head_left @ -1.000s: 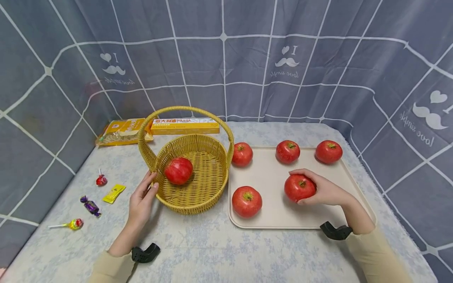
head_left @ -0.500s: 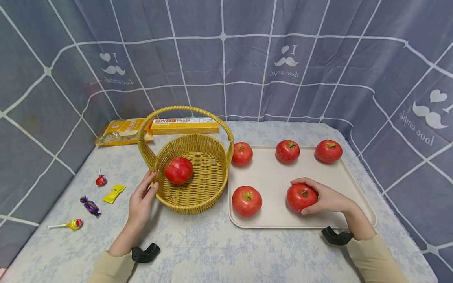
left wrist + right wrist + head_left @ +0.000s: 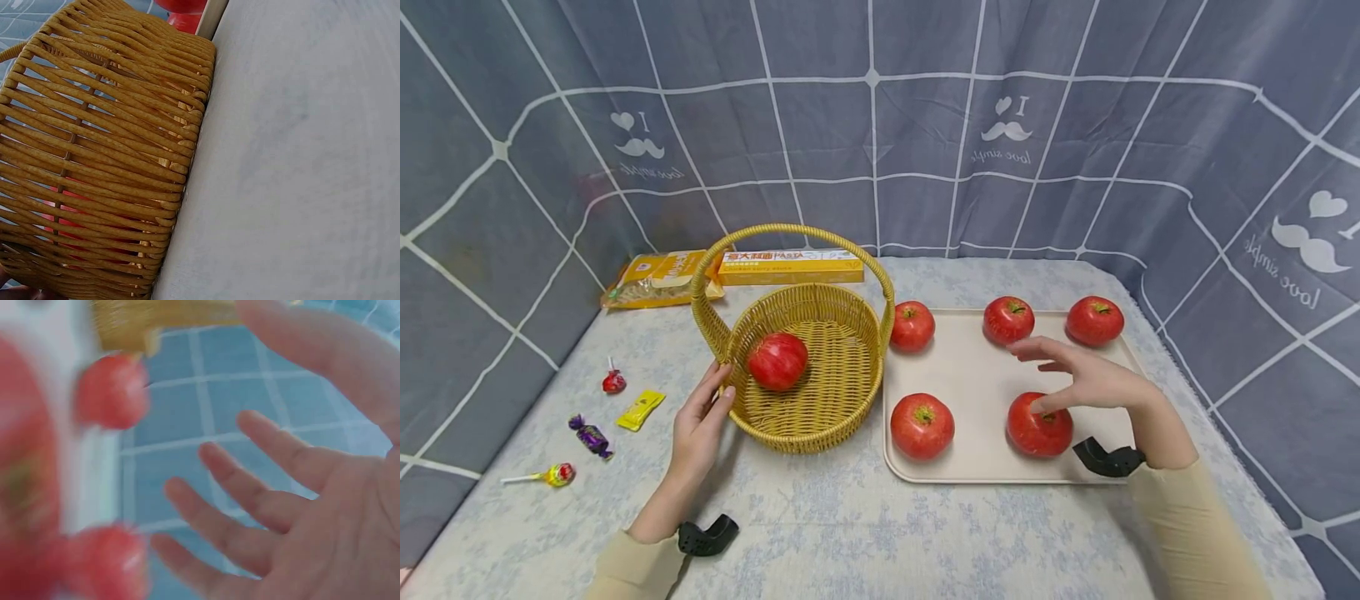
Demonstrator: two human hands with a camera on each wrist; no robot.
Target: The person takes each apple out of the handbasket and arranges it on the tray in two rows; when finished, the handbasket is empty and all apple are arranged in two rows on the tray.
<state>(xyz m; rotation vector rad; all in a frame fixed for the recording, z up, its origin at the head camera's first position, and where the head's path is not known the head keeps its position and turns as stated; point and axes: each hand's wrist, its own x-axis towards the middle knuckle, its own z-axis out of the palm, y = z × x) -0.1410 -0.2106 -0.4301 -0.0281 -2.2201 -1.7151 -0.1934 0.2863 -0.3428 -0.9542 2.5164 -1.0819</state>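
Observation:
My left hand (image 3: 700, 425) holds the left side of a yellow woven basket (image 3: 850, 417), thumb and fingertips at its rim below the handle. A red apple (image 3: 778, 362) lies inside on the left; the left wrist view shows the basket wall (image 3: 106, 144) close up. Over the right part of a beige tray (image 3: 970, 375), my right hand (image 3: 1086, 379) is spread with nothing in its grasp. Just beneath its thumb sits a red apple (image 3: 1037, 429) at the tray's front. The right wrist view shows the fingers (image 3: 250, 500) apart, with blurred apples beyond.
Other red apples stand at the tray's front left (image 3: 922, 427) and along its back edge. A pasta box (image 3: 793, 268) and an orange-yellow food bag (image 3: 662, 279) lie behind the basket. Lollipops and wrapped candies (image 3: 591, 437) are scattered at left. A grey curtain (image 3: 880, 133) surrounds the table.
My right hand set the apple down slightly nearer the tray's front, let go of it, and rose with fingers spread. The left hand and basket stayed in place.

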